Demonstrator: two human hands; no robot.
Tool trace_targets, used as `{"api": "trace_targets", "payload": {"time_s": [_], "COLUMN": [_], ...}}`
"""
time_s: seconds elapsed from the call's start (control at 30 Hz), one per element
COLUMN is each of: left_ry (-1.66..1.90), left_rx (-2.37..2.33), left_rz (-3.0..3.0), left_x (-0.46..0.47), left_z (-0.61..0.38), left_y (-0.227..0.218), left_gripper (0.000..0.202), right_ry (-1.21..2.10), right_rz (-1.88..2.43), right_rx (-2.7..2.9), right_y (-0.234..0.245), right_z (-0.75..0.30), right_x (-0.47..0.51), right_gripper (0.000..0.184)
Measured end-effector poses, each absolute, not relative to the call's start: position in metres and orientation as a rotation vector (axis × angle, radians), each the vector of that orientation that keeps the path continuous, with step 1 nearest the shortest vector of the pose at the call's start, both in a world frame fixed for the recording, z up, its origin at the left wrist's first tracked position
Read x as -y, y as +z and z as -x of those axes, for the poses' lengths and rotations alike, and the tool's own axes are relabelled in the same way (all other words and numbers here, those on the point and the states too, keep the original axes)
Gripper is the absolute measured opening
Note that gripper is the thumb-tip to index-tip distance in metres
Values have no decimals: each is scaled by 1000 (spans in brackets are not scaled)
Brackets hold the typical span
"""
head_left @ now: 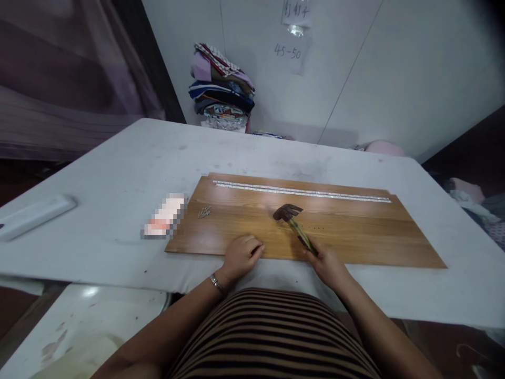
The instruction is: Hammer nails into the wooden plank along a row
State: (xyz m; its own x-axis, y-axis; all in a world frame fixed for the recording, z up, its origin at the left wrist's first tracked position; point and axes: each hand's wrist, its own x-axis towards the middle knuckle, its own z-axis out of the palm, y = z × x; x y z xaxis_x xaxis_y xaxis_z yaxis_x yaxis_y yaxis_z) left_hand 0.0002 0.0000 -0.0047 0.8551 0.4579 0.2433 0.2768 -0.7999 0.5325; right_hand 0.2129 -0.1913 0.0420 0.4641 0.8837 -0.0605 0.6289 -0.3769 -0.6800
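Note:
My right hand (329,263) is closed around the wooden handle of a claw hammer (302,236). The dark, rusty hammer head is over the middle of a brown wooden board (366,231); whether it touches the surface I cannot tell. A row of small dark dots (315,228), nails or holes, runs across the board to the right of the head. My left hand (242,257) rests in a loose fist at the board's near edge, with nothing showing in it. Several loose nails (204,212) lie on the board's left part.
Two white measuring strips (300,192) run along the board's far side. On the white table (118,158) lie a blurred-out phone-like object (164,216) and a long white object (37,216). Folded clothes (223,89) are stacked by the wall. A white stool-like surface (98,310) is at lower left.

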Motion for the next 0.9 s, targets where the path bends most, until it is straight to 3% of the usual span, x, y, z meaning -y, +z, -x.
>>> {"api": "trace_targets", "payload": {"time_s": [0.63,0.9], "left_ry": [469,486], "left_rx": [-564,-571], "left_rz": [-2529,-2233], "left_x": [0,-3], "left_z": [0,4], "left_y": [-2,15], "left_gripper": [28,26], "right_ry": [550,578], "right_rz": [2118,2098], "right_rx": [1224,1222], "right_y": [47,44], "right_z": [-213,-211], "right_x": [191,192], "right_gripper": [48,48]}}
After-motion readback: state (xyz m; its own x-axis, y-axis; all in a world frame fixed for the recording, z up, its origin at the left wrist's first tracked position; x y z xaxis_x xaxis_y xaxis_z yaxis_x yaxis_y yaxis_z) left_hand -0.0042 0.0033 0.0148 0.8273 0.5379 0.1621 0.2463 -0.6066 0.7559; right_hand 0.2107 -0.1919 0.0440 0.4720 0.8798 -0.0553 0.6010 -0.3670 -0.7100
